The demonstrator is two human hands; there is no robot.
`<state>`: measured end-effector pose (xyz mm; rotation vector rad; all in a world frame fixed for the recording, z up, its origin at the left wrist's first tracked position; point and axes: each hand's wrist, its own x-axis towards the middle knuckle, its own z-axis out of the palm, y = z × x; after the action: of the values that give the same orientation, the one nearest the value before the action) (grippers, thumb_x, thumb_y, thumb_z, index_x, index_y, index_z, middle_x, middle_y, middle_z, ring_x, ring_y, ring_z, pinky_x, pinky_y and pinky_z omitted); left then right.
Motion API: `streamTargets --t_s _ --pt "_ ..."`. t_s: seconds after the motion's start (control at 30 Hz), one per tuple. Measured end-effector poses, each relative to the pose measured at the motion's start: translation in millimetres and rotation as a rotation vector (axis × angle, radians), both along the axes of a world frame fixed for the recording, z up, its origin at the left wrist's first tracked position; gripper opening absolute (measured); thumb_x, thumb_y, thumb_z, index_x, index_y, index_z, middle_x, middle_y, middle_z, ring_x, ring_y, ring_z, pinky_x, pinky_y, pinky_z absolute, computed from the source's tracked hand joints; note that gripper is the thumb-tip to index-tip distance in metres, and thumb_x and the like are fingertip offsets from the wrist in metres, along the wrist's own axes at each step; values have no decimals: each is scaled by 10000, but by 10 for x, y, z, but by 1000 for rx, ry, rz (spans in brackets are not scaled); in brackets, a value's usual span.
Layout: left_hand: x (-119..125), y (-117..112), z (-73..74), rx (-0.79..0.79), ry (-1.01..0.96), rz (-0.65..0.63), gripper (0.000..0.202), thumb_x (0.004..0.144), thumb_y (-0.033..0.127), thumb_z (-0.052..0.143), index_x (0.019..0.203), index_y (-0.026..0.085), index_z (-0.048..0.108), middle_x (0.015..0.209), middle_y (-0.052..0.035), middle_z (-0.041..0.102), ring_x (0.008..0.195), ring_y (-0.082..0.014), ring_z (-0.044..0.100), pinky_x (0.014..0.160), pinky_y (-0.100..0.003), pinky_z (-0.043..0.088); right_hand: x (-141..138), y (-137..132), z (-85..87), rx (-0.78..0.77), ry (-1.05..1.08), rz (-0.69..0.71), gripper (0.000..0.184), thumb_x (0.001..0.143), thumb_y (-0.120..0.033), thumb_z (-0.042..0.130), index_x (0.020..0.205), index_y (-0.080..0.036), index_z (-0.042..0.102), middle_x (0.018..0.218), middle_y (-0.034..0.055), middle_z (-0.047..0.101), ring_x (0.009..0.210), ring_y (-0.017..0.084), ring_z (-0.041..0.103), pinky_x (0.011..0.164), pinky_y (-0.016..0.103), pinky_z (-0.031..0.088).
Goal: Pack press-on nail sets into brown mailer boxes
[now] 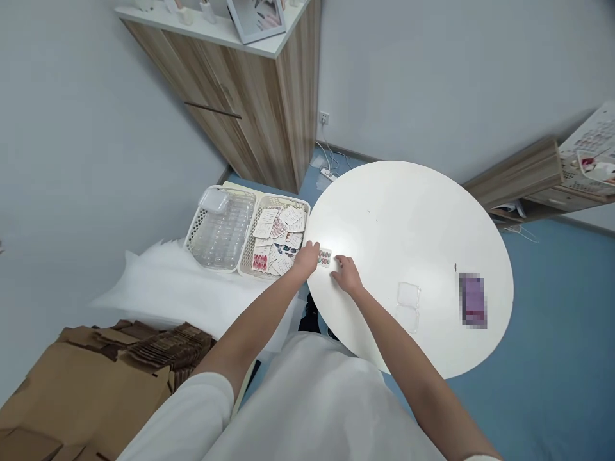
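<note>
A small card of press-on nails [324,258], with rows of red and green nails, is at the left edge of the round white table [384,198]. My left hand [307,257] grips the card by its left side, fingertips pressed together. On the other side, my right hand [348,275] has thumb and fingers apart, close to the card's right edge and holding nothing. Farther right on the tabletop lies an opened clear plastic case [408,306], its two halves unfolded. Beside my left hand, a white basket [246,259] holds many nail cards [279,238], some face up.
Another white basket [192,224] contains stacked clear plastic cases [221,224]. White foam sheeting [163,282] and folded brown cardboard boxes [86,390] lie at the left. A blurred purple object [473,301] rests on the table's right side. A wooden cabinet [259,102] stands behind.
</note>
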<state>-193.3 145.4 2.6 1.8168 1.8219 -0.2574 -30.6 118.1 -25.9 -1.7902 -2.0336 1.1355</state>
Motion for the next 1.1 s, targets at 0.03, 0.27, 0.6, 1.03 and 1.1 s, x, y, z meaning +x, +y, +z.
streamTargets --t_s 0.03,0.27,0.6,1.03,1.1 --pt "-3 7 -23 -10 4 -5 445 662 40 563 1054 157 387 1041 -113 431 890 -217 548 701 -274 417 -39 37 -20 3 -7 -9 520 664 -212 556 1158 -225 396 1094 65 434 946 193 479 805 324 409" --pt "-52 -11 -123 -28 -67 -6 351 712 80 529 1027 172 403 1035 -100 441 892 -210 543 689 -264 414 -230 165 -117 22 -97 -59 627 654 -212 590 1224 -257 334 1074 72 413 982 221 457 769 324 401" --pt "-88 -85 -154 -12 -164 21 478 693 40 513 1113 200 350 1005 -86 482 922 -213 532 709 -264 392 -252 134 -106 43 -120 -67 535 660 -195 570 1165 -244 398 1057 67 448 957 217 461 738 324 405" --pt "29 -230 -33 55 -385 23 652 694 130 564 1271 206 270 1142 -84 453 1046 -225 462 817 -274 376 119 10 9 43 123 -26 651 676 -245 574 1266 -220 299 1035 63 474 900 198 486 811 366 417" --pt "77 -271 -7 89 -429 3 663 685 148 585 1271 202 280 1131 -84 460 1011 -225 478 803 -283 387 231 -49 70 40 142 1 707 670 -256 584 1294 -229 252 1063 67 456 930 207 476 814 376 417"
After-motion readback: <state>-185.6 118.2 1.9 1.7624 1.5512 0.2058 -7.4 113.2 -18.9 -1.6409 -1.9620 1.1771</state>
